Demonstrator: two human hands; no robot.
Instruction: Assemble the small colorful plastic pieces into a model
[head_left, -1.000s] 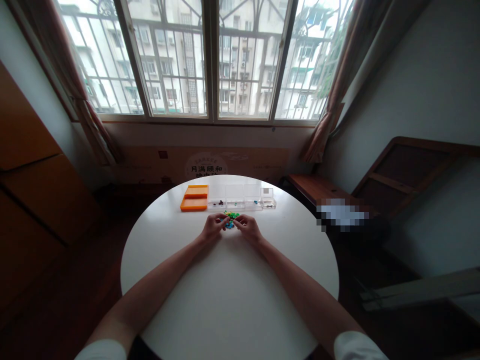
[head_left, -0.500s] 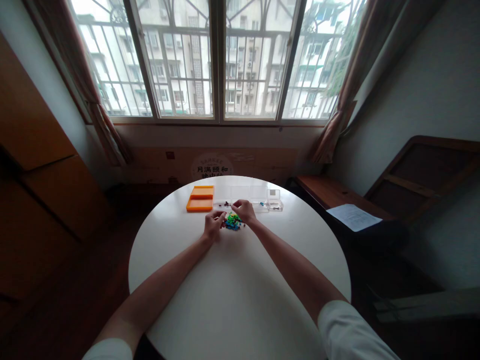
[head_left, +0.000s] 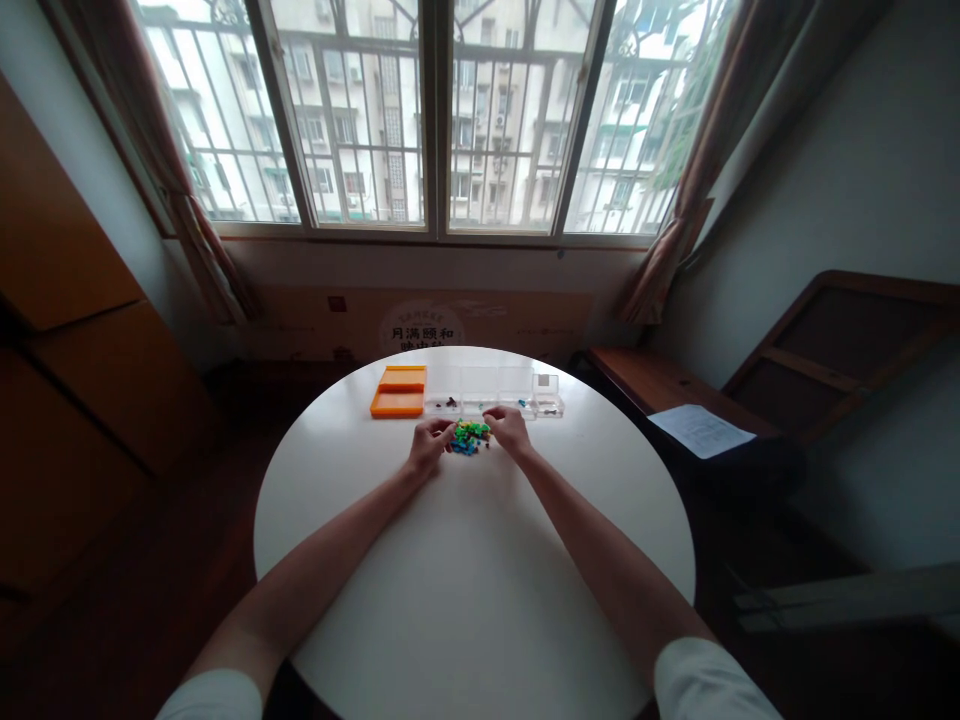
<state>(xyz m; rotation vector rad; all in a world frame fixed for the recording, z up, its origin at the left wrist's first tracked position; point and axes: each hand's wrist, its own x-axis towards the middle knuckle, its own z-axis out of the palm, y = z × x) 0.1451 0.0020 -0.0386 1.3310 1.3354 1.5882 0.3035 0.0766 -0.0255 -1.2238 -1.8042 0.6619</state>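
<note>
A small heap of green, blue and yellow beads [head_left: 469,437] lies on the round white table [head_left: 472,580]. My left hand [head_left: 430,443] rests at the heap's left edge, fingers curled in a pinch. My right hand [head_left: 508,428] sits at its right edge, fingers also curled toward the beads. What either pinch holds is too small to make out. Just behind the heap stands a row of clear compartment boxes [head_left: 480,392] with a few dark and blue bits inside.
An orange tray [head_left: 398,392] lies left of the clear boxes, and a small clear box [head_left: 548,396] ends the row on the right. A wooden bench with a paper sheet [head_left: 700,430] stands to the right. A barred window and a wall lie beyond the table.
My right hand reached up to the clear boxes half a second ago and has come back down to the heap's right side. My left hand stayed by the heap.
</note>
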